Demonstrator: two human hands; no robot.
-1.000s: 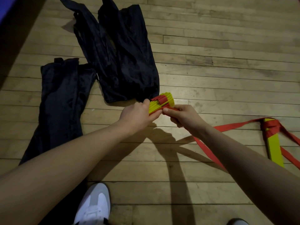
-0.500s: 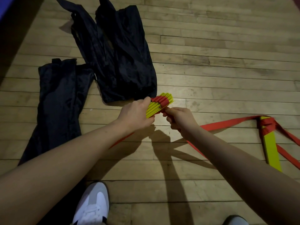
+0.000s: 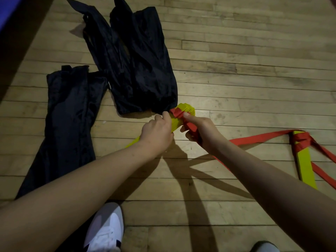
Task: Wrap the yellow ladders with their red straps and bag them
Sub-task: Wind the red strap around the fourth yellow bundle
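The left hand (image 3: 156, 131) is clamping the light, stiff stack of flat yellow plastic ladder rungs (image 3: 182, 114) mid-bundle while the right hand (image 3: 200, 131) is gripping the soft, floppy red webbing strap (image 3: 189, 125), likely cinching it.

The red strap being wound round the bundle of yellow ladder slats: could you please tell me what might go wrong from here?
1. The left hand grips the bundle of yellow ladder slats at one end only, so the fanned slats could splay apart.
2. The red strap in the right hand trails to a second yellow ladder piece on the wooden floor; pulling may drag it.
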